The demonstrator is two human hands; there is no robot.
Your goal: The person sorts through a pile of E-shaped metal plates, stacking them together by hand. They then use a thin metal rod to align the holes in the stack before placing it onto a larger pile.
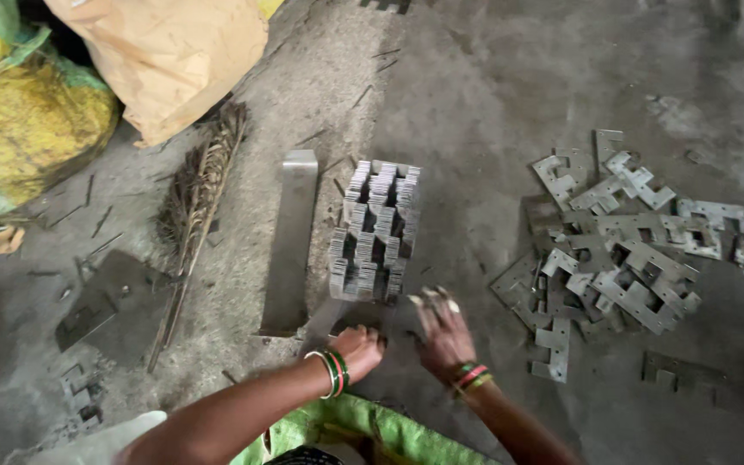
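The near end of the stacked metal stampings [375, 232] is partly masked by both hands, so where the pile meets the floor at its 6 o'clock end cannot be made out. The sacks, a brown one [170, 56] and a yellow-green one [23, 129], run off the frame at 11 and 9 o'clock. The right fingertips are motion-blurred.

The left hand [357, 349] sits at 6 o'clock of the stack, curled into a loose fist against the floor; whether it grips anything I cannot tell. It wears green and red bangles. The right hand [441, 331] hovers just at 5 o'clock of the stack, fingers spread wide and empty, tips near the pile's lower corner; contact is unclear.

A long flat metal bar [290, 241] lies just at 9 o'clock of the stack. A dry broom [195, 202] lies further out at 9 o'clock. Loose notched plates [622, 250] lie scattered at 3 o'clock, well apart. A green cloth [363, 426] covers the person's lap at the bottom edge.
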